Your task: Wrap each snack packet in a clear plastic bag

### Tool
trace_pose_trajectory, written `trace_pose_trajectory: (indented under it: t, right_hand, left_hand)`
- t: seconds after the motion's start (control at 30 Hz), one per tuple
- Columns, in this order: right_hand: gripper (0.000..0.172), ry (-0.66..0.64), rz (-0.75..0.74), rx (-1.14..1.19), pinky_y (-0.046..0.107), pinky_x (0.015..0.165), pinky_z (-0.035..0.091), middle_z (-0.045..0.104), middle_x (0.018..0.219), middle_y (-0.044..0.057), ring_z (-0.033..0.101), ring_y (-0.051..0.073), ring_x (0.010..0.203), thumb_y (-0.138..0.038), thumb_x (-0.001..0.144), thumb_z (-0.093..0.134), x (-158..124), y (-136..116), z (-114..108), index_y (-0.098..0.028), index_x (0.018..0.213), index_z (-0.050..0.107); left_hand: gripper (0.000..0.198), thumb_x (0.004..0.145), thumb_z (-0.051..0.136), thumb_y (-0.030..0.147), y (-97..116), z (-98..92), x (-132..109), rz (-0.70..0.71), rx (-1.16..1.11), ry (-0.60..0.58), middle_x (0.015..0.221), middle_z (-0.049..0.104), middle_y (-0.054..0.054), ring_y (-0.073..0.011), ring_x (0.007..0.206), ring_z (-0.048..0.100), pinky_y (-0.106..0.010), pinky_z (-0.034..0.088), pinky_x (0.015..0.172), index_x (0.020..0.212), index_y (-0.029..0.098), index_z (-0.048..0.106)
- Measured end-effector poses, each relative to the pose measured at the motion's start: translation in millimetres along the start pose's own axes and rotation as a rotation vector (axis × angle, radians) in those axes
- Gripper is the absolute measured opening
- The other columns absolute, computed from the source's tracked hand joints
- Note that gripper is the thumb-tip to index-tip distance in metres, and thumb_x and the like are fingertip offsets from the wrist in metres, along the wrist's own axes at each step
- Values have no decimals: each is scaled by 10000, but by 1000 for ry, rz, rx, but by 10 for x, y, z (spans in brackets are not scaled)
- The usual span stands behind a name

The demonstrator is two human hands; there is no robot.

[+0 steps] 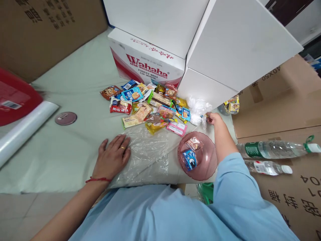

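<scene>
My left hand lies flat and open on the table, its fingertips at the left edge of a spread clear plastic bag. Reaching to the far right, my right hand has its fingers pinched at a bunch of crumpled clear plastic bags. A pile of wrapped snacks lies just left of that bunch. Below my right hand stands a pink ribbed glass plate, with a blue snack packet and a brownish snack packet in it.
A Wahaba water carton and white boxes stand behind the snacks. On the left are a round purple lid, a plastic film roll and a red container. Water bottles lie at right by cardboard. A jar of snacks is beyond my right hand.
</scene>
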State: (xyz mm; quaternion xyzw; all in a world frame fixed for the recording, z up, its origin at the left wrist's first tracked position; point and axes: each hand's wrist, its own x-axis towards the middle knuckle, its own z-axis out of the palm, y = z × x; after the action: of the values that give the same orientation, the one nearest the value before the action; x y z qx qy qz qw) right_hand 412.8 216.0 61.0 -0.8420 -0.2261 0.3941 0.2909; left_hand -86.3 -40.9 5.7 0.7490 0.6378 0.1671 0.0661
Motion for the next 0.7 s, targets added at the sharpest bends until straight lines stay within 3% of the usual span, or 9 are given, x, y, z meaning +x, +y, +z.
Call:
trace_pose_trajectory:
  t: [0.13,0.23,0.33,0.43,0.53,0.6,0.7]
  right_hand:
    - [359,11,-12,59,435,908,614,662,1292,99,688,232,1078,-377,1021,675,-49,46,-129,-170,1312,639]
    - [226,67,-50,83,324,730,608,708,1036,62,689,174,855,-295,955,750,-211,170,-390,-142,1104,676]
    - [242,146,-155,113,227,574,526,670,796,-7,632,130,683,-238,818,843,-497,323,-718,-184,892,619]
    - [338,143,-288,138,206,608,539,696,817,-21,670,131,740,-303,720,895,-921,528,-1041,-215,858,599]
    - [515,31,-356,115,271,718,601,751,901,4,728,186,845,-367,606,957,-1421,821,-1289,-231,976,627]
    - [622,-150,-421,6,334,784,619,778,961,29,750,225,898,-438,643,943,-1730,1051,-1353,-249,1126,599]
    - [537,-391,-471,-264,382,874,610,790,1057,69,759,246,961,-481,782,840,-2053,1373,-1228,-240,1193,592]
  left_hand:
    - [454,1045,380,319,-5,-10,1,22,15,4,1516,597,-203,-342,1433,533,-592,222,1254,1400,167,618]
    - [447,1047,375,319,-6,-17,1,26,8,14,1516,599,-195,-335,1427,539,-591,220,1254,1394,177,619]
    - [452,1049,362,316,-6,-17,0,26,1,22,1513,601,-197,-337,1422,543,-595,216,1254,1388,167,621]
    - [455,1044,369,305,-13,-4,-3,30,-21,24,1512,597,-212,-347,1423,540,-602,203,1258,1379,147,633]
    - [454,1035,392,294,-24,9,-5,34,-52,27,1520,585,-226,-357,1427,534,-612,191,1261,1383,136,636]
    - [456,1033,397,295,-29,12,-8,39,-55,28,1523,582,-226,-360,1425,535,-617,191,1259,1391,136,630]
    - [460,1035,392,303,-31,9,-13,47,-41,34,1523,583,-224,-359,1419,541,-616,198,1256,1400,138,618]
